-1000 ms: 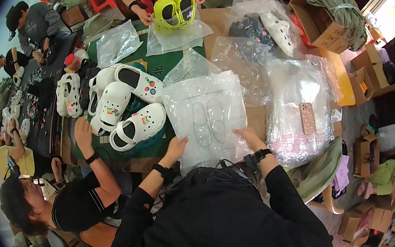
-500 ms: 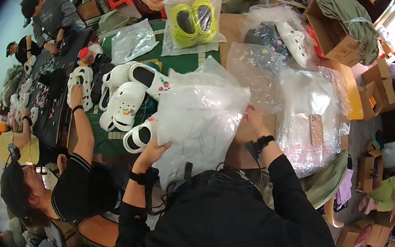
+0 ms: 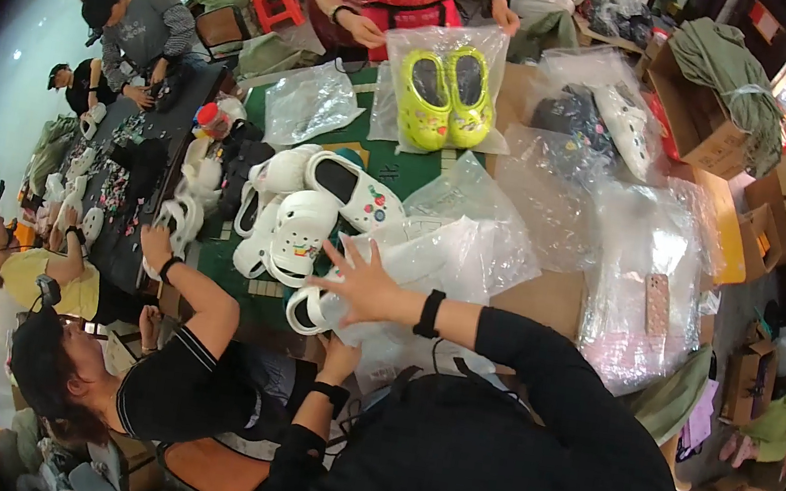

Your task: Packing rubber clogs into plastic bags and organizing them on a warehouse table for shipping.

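Over the near edge of the table, my left hand (image 3: 338, 360) is closed on the edge of a clear plastic bag (image 3: 446, 258), which lies slack across the table. My right hand (image 3: 369, 285) is open with fingers spread, reaching leftward above the bag. Its fingertips are close to a white clog (image 3: 302, 238) with small charms, though contact is hard to tell. A second white clog (image 3: 355, 192) with colourful charms lies farther back in the same pile. Under my right hand, another white clog (image 3: 306, 312) is partly covered by the bag.
Across the table a person's hand (image 3: 368, 33) holds a bag with lime-green clogs (image 3: 449, 98). On the right lies a stack of clear bags (image 3: 620, 308) with a pink phone (image 3: 657, 305) on top. At left a co-worker's hand (image 3: 155, 247) touches white clogs (image 3: 180, 221).
My right hand has left the bag's right side and swung left over to the white clogs, fingers spreading. The bag has dropped from upright to lying slack. My left hand has moved lower.
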A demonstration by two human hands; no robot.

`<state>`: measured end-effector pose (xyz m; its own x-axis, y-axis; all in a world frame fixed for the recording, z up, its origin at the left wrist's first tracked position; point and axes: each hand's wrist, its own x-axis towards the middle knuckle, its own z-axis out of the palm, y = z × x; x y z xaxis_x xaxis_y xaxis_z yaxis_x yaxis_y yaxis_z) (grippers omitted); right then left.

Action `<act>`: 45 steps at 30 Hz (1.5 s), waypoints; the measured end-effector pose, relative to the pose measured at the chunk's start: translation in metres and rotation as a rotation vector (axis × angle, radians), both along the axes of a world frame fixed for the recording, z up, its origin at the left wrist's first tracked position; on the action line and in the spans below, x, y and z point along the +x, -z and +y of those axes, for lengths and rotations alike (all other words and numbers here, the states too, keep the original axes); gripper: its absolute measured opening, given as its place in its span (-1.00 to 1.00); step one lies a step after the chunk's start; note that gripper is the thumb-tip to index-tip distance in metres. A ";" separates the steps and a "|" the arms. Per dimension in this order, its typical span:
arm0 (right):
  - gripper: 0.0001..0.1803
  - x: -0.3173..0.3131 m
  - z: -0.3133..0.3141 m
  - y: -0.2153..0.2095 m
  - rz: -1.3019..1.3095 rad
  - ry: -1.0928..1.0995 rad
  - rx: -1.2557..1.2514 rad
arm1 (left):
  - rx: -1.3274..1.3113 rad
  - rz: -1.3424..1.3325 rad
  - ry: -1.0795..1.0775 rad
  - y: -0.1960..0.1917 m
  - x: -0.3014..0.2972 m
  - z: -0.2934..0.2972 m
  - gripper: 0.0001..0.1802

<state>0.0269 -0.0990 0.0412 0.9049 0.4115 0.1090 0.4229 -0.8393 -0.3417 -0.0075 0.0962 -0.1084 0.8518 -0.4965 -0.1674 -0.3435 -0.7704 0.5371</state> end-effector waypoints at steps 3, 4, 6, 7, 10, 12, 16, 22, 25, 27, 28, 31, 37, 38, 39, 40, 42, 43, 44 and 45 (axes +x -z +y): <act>0.04 0.016 0.033 0.020 0.040 -0.013 -0.039 | 0.026 -0.101 -0.008 0.046 0.004 0.021 -0.55; 0.03 0.024 0.039 0.026 0.048 0.021 0.004 | 0.061 -0.227 0.029 0.060 0.009 0.028 -0.55; 0.03 0.043 0.040 0.029 0.037 -0.009 -0.015 | 0.113 -0.140 0.056 0.073 0.028 0.034 -0.55; 0.04 0.051 0.033 0.033 0.034 -0.006 -0.039 | 0.157 -0.047 0.117 0.065 0.038 0.022 -0.55; 0.02 0.072 0.028 0.036 0.014 0.022 -0.065 | 0.186 -0.046 0.046 0.055 0.062 0.005 -0.53; -0.02 0.085 0.027 0.033 -0.005 0.067 -0.083 | 0.135 -0.059 -0.001 0.055 0.081 0.003 -0.53; -0.11 0.105 0.022 0.040 -0.047 0.155 -0.060 | 0.109 -0.079 0.033 0.050 0.119 -0.005 -0.45; -0.18 0.111 0.008 0.045 -0.133 0.347 -0.061 | 0.341 -0.120 0.093 0.022 0.171 -0.028 -0.45; -0.19 0.096 -0.018 0.044 -0.142 0.437 -0.034 | 0.281 0.046 0.096 0.004 0.188 -0.049 -0.45; -0.18 0.080 -0.031 0.046 -0.186 0.413 -0.002 | 0.354 0.143 0.064 -0.001 0.192 -0.059 -0.45; -0.25 0.071 -0.035 0.047 -0.250 0.422 0.033 | 0.272 0.053 -0.013 0.006 0.189 -0.056 -0.46; -0.35 0.032 -0.070 0.048 -0.250 0.549 0.223 | 0.327 0.052 -0.161 0.001 0.170 -0.049 -0.45; -0.63 -0.043 -0.217 0.097 -0.116 1.480 0.600 | -0.041 0.183 0.084 -0.027 0.114 -0.037 -0.70; -0.62 -0.064 -0.244 0.123 -0.011 1.578 0.544 | -0.172 0.403 0.041 -0.044 0.099 -0.043 -0.69; -0.60 -0.092 -0.270 0.157 0.265 1.529 0.670 | -0.304 0.618 -0.003 -0.056 0.088 -0.048 -0.69; -0.57 -0.107 -0.282 0.181 0.544 1.446 0.789 | -0.291 0.614 -0.009 -0.059 0.078 -0.048 -0.69; -0.57 -0.110 -0.231 0.157 0.805 1.506 1.040 | -0.554 1.065 -0.359 -0.052 0.060 -0.019 -0.66; -0.58 -0.118 -0.223 0.156 0.894 1.517 0.913 | -0.543 1.057 -0.369 -0.052 0.054 -0.012 -0.66; -0.58 -0.120 -0.211 0.169 0.905 1.509 0.925 | -0.618 1.104 -0.391 -0.050 0.049 -0.007 -0.64; -0.60 -0.123 -0.198 0.188 0.590 1.628 0.987 | -0.690 1.156 -0.398 -0.050 0.045 -0.007 -0.61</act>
